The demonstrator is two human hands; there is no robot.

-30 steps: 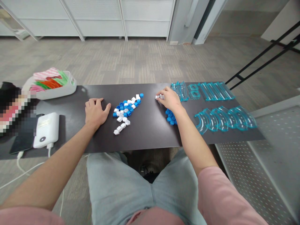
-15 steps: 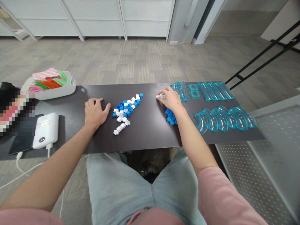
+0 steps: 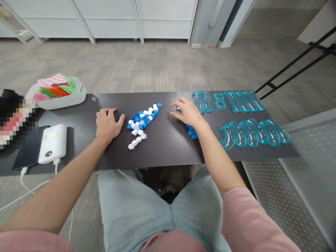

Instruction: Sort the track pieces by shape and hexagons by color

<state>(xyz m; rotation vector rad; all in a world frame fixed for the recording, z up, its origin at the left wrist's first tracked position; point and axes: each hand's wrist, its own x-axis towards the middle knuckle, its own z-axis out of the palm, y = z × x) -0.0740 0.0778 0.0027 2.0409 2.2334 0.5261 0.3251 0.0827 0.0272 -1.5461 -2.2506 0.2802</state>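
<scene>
My left hand (image 3: 108,123) rests on the dark table, fingers apart, with nothing in it. Just right of it lies a loose mixed pile of small blue pieces (image 3: 144,125) and white pieces (image 3: 134,142), which look hexagonal. My right hand (image 3: 186,111) hovers over the table farther right, thumb and fingers spread. Beneath its fingers a small white piece (image 3: 178,108) shows in part. A tight cluster of blue hexagonal pieces (image 3: 192,132) sits under the right wrist, partly hidden by it.
Clear teal-edged straight tubes (image 3: 245,101) and curved tubes (image 3: 254,133) lie in rows at the right. At the left are a white basket (image 3: 61,102) of colourful items, a white power bank (image 3: 53,143) with cables, and a black phone-like slab (image 3: 27,150). The table (image 3: 162,154) is narrow.
My right hand has opened its fingers and let go of the white pieces, shifting slightly left. The left hand stays in place. The view has moved a little.
</scene>
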